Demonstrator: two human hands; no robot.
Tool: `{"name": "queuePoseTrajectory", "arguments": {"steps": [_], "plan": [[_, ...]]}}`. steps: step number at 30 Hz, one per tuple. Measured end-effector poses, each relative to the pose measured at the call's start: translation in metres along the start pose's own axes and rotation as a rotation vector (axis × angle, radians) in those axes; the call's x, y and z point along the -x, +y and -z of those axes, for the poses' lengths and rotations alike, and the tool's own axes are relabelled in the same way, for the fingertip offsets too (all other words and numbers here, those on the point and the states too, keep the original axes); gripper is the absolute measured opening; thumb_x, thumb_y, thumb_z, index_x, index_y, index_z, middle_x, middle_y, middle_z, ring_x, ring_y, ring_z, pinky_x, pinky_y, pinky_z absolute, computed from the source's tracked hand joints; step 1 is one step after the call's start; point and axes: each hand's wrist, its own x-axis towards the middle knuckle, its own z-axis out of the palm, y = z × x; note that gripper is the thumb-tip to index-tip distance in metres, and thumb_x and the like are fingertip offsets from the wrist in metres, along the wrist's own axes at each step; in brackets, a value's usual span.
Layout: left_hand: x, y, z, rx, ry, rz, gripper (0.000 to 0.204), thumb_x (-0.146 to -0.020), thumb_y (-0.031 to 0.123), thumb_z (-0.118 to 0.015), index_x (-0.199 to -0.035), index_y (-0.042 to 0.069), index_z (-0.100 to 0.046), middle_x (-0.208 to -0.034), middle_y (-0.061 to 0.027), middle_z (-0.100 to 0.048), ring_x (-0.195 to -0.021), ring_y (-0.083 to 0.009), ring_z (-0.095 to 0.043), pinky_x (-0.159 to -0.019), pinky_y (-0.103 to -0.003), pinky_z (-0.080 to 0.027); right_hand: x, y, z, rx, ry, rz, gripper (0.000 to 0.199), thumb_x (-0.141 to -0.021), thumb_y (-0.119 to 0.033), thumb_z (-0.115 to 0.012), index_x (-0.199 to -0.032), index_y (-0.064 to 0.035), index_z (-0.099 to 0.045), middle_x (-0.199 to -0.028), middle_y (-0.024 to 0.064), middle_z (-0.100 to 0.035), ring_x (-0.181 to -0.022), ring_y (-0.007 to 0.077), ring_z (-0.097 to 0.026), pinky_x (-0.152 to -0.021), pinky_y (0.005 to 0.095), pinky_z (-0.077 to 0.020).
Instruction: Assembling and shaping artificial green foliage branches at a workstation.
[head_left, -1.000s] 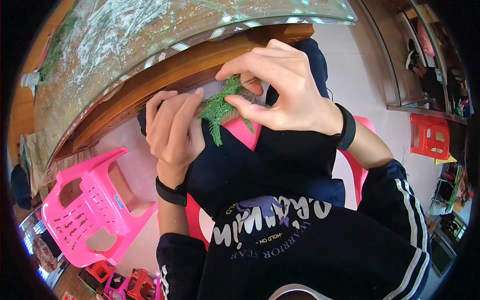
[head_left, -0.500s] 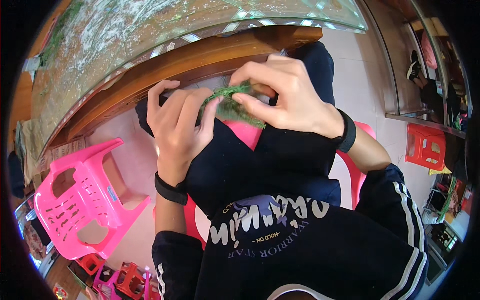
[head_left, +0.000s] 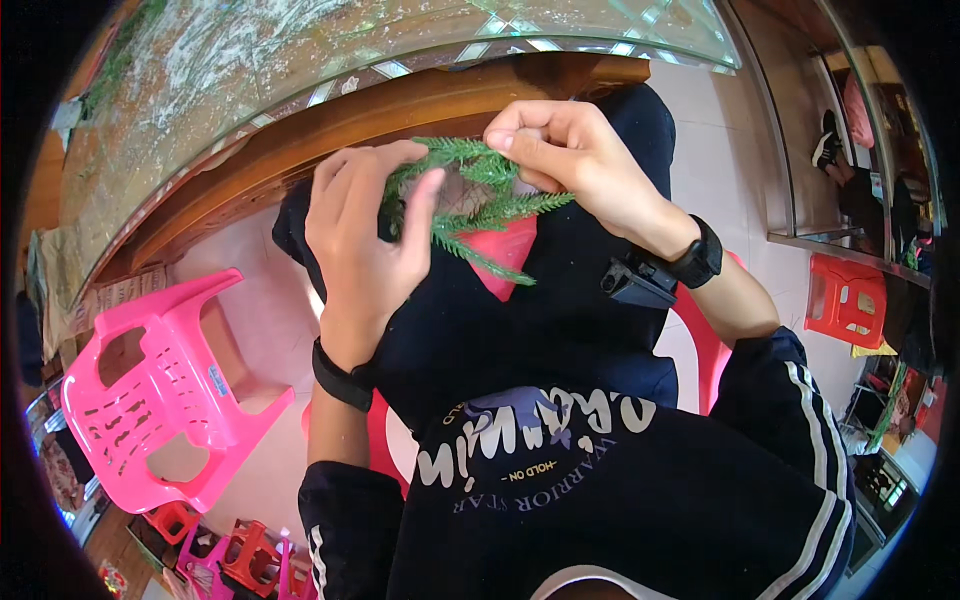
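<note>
A green artificial pine sprig point(head_left: 480, 205) with needle-like branches is held over my lap, just below the wooden table edge point(head_left: 380, 105). My left hand point(head_left: 362, 235) wraps around its left end, fingers curled over the stem. My right hand point(head_left: 560, 160) pinches the upper branches between thumb and fingers. Both wrists wear black bands. The sprig's stem is partly hidden behind my left fingers.
A glass-topped table point(head_left: 250, 60) with a wooden frame lies ahead. A pink plastic chair point(head_left: 160, 385) stands at my left, a red stool point(head_left: 845, 300) at the right. Small red and pink stools point(head_left: 230, 550) sit at the lower left. I sit on a pink seat.
Both hands have turned and spread the sprig; its branches now fan out to the right between the hands, where before they were bunched under my fingers.
</note>
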Motion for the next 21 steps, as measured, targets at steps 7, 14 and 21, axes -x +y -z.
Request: {"name": "queuePoseTrajectory", "arguments": {"steps": [7, 14, 21], "plan": [[0.008, -0.010, -0.002, 0.221, -0.111, 0.323, 0.015, -0.066, -0.003, -0.066, -0.079, 0.003, -0.061, -0.072, -0.0058, -0.060, -0.067, -0.0208, -0.058, -0.067, -0.032, -0.045, 0.000, -0.007, 0.011, -0.101, -0.227, -0.161, 0.018, -0.089, -0.017, -0.052, -0.087, 0.0004, -0.057, -0.062, -0.0013, -0.047, -0.045, 0.0023, -0.040, -0.043, 0.0168, -0.0302], [0.002, -0.008, -0.002, 0.100, -0.018, -0.255, 0.019, -0.060, -0.001, -0.066, -0.078, 0.002, -0.061, -0.070, -0.0068, -0.060, -0.065, -0.0205, -0.057, -0.067, -0.034, -0.046, -0.007, -0.010, 0.032, -0.129, -0.547, -0.234, 0.018, -0.088, -0.014, -0.049, -0.089, 0.0037, -0.054, -0.064, 0.0016, -0.051, -0.042, 0.0046, -0.046, -0.039, 0.0161, -0.0329], [0.003, -0.013, -0.003, 0.014, -0.039, -0.281, 0.019, -0.060, -0.001, -0.067, -0.078, 0.002, -0.060, -0.070, -0.0063, -0.060, -0.064, -0.0201, -0.057, -0.069, -0.034, -0.045, -0.006, -0.012, 0.031, -0.124, -0.365, -0.285, 0.013, -0.086, -0.011, -0.049, -0.090, 0.0019, -0.048, -0.064, 0.0028, -0.052, -0.044, 0.0074, -0.049, -0.044, 0.0190, -0.0388]]}}
